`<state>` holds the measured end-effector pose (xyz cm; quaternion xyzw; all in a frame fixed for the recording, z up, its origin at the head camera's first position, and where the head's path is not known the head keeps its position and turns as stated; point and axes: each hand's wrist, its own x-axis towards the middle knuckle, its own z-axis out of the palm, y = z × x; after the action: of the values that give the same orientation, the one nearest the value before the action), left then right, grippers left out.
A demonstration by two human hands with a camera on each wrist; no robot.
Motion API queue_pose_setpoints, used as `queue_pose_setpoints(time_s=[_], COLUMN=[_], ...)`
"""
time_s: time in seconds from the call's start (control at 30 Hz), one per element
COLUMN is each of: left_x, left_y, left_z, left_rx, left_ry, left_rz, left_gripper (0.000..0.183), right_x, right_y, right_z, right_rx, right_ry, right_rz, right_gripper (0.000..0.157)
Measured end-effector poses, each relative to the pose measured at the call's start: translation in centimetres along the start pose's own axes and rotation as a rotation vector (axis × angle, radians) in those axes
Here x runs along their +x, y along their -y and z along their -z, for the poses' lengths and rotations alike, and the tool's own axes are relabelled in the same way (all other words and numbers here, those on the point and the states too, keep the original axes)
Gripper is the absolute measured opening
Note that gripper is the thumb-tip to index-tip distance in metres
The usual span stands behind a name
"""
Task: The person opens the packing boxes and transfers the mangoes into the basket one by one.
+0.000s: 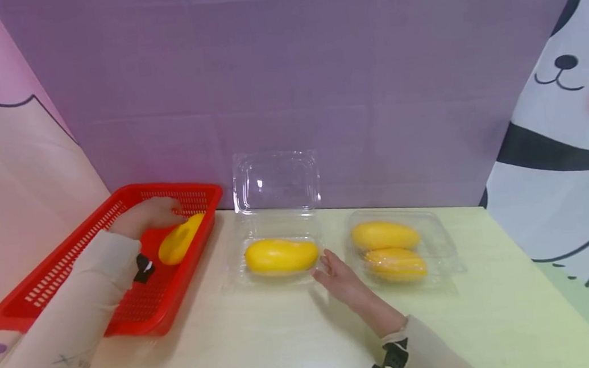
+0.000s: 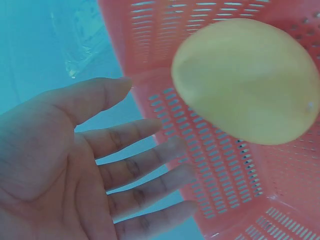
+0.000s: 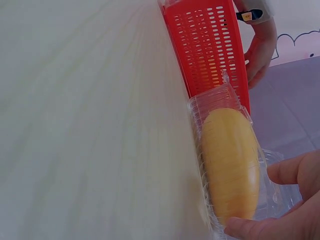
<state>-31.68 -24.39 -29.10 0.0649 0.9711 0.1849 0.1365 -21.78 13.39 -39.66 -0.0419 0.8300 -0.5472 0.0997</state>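
Observation:
My left hand (image 1: 148, 214) reaches into the red basket (image 1: 153, 325), over an oblong yellow fruit like a mango (image 1: 178, 243). In the left wrist view the palm and spread fingers (image 2: 145, 130) are bare, apart from that fruit. A clear plastic clamshell box (image 1: 276, 182) has its lid standing up, and one yellow fruit (image 1: 281, 256) lies in its base. Close by the box's right end is my right hand (image 1: 339, 280), fingers loosely bent, gripping nothing. In the right wrist view a fingertip (image 3: 237, 227) overlaps the fruit's near end; contact cannot be told.
Right of my right hand sits another clear plastic box (image 1: 439, 236) with two yellow fruits (image 1: 385, 236) inside. A purple cloth wall (image 1: 287, 82) rises behind the pale table (image 1: 264, 340). Printed panels (image 1: 556, 188) stand along both sides.

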Motion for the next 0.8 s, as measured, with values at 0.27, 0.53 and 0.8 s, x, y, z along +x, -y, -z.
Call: queue_pose_setpoints(time_s=[0.27, 0.53, 0.8], left_x=[-0.6, -0.8, -1.4], left_y=[-1.5, -3.4, -6.4], left_z=[1.0, 0.9, 0.1], left_rx=[0.064, 0.059, 0.156], left_ry=[-0.079, -0.147, -0.175], left_rz=[-0.067, -0.169, -0.197], left_gripper=[0.057, 0.038, 0.035], right_x=[0.2, 0.3, 0.2], right_y=[-0.1, -0.3, -0.4], right_z=[0.1, 0.0, -0.2], right_rx=[0.018, 0.039, 0.005], right_ry=[-0.002, 0.007, -0.008], right_rz=[0.013, 0.015, 0.021], right_gripper=[0.070, 0.070, 0.069])
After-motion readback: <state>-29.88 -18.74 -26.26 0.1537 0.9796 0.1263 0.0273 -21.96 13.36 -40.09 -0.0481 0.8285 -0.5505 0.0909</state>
